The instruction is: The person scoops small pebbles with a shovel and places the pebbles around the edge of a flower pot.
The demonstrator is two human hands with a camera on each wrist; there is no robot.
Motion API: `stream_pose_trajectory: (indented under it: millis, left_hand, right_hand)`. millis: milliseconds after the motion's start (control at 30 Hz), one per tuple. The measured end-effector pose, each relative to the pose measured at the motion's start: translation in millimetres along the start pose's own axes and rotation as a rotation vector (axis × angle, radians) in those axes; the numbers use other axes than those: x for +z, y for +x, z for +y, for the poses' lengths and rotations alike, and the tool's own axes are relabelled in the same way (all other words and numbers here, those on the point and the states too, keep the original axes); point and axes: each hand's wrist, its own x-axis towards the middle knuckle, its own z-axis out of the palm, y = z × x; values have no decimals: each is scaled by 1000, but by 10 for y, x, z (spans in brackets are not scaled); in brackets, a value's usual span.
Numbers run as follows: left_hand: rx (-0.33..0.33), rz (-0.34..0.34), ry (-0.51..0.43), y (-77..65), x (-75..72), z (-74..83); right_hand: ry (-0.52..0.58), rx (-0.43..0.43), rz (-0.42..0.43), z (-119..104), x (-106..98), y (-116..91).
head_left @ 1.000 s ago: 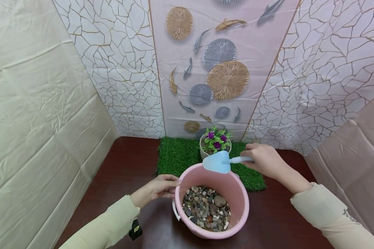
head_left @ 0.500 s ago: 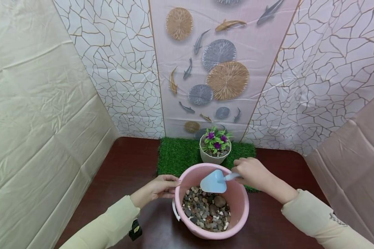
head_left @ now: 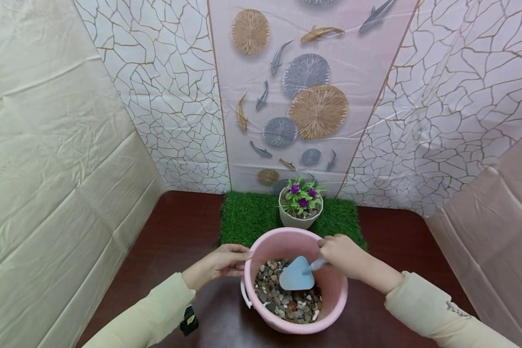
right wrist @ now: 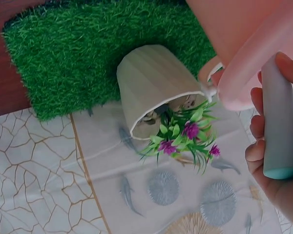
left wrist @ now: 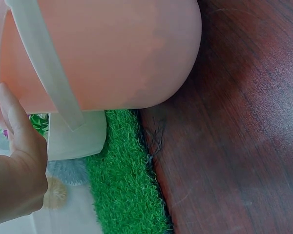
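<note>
A pink bucket (head_left: 340,309) with a white handle stands on the table, its bottom covered in mixed pebbles (head_left: 282,304). My left hand (head_left: 222,261) holds its left rim, one finger lying against the outer wall in the left wrist view. My right hand (head_left: 343,256) grips a small light-blue garden trowel by its pale handle (right wrist: 282,122), at the bucket's far right rim. Inside the bucket, the trowel's blade (head_left: 297,274) is close over the pebbles and overlaps them in the head view. No load shows on the visible face of the blade.
Right behind the bucket, a white flowerpot (head_left: 297,222) with purple flowers and pebbles stands on a green artificial grass mat (head_left: 248,217). The dark red-brown table (head_left: 187,217) is walled by cloth at the back and sides. A black object (head_left: 189,321) is by my left sleeve.
My right hand has brought the trowel down and toward me, from in front of the flowerpot into the bucket. My left hand and the bucket have stayed in place.
</note>
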Motion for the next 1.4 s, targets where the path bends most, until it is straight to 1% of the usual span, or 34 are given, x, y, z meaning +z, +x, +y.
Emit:
stream_pose_trajectory:
  millis: [133,333,467,600,667,767,867,933,1033,1100,1200,1300,1400]
  left_hand:
    - [-11,12,9,-1,-11,-2]
    - [-9,2,-1,-10,-24,-8]
    - [-3,7,-1,-8,-18,-11]
    - [0,3,6,1,-2,-23]
    - [1,0,11,4,7,-25]
    - [0,13,15,9,14,-20]
    - [-8,32,17,4,9,-10]
    - [-9,37,19,0,2,-5]
    - [-8,32,17,-4,-5,1]
    - [-4,29,14,-1,-3,-2]
    - [-5,30,13,1,2,-3]
    - [-6,33,17,5,5,0]
    - [-8,23,16,9,2,2]
  right_hand:
    - [15,-19,-9,-43,22,10]
    - [33,-46,1,-87,91,27]
    - [28,-73,-4,-125,196,39]
    - [20,-112,5,-244,306,50]
    - [18,-110,5,-302,356,49]
    - [25,-88,16,-357,405,56]
    - [70,-56,34,-358,438,66]
    - [116,-48,27,-339,460,74]
    - [201,-26,-12,-294,491,92]
    - [235,-13,-38,-262,506,108]
    - [255,-19,-59,-215,524,139]
    - [267,-50,-70,-168,525,165]
    - [312,-67,-91,-127,509,175]
